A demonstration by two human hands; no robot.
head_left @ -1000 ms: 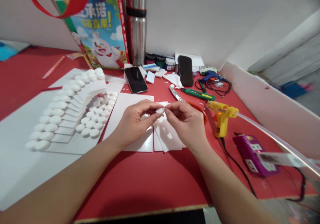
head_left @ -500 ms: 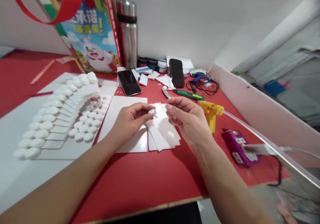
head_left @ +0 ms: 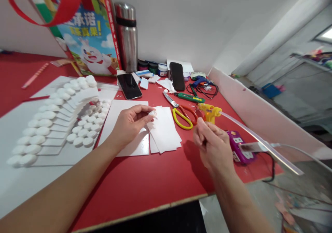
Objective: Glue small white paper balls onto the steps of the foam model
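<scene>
Head view looks down on a red tabletop [head_left: 145, 184], and every place below is given from the yellow glue gun [head_left: 210, 112] standing near its right side. Far left of the gun lies a large white board [head_left: 15, 177] carrying rows of white foam discs [head_left: 41, 124]. Nearer, still left of the gun, sit a flat white sheet [head_left: 121, 122] and a fanned stack of white cards [head_left: 163, 131]. Just left of the gun, almost touching it, lie red and yellow scissors [head_left: 183, 117]; behind them a green utility knife [head_left: 190, 97]. A long clear glue stick [head_left: 259, 143] juts from the gun's back toward the right, over a purple box [head_left: 240, 146].

Left hand [head_left: 129, 124] hovers left of the gun above the cards, its fingers pinched narrow on a small white foam piece [head_left: 152, 114]. Right hand [head_left: 214, 146] hangs just in front of the gun, fingers curled inward and close together; whether they hold anything cannot be told.

Judged risks: the gun's light seems lit, so a careless grab at the nozzle could burn the fingers. A knock on the overhanging glue stick could tip the gun onto the cards or scissors. The foam piece is tiny and held only by fingertips, so it could slip and vanish among the white cards
</scene>
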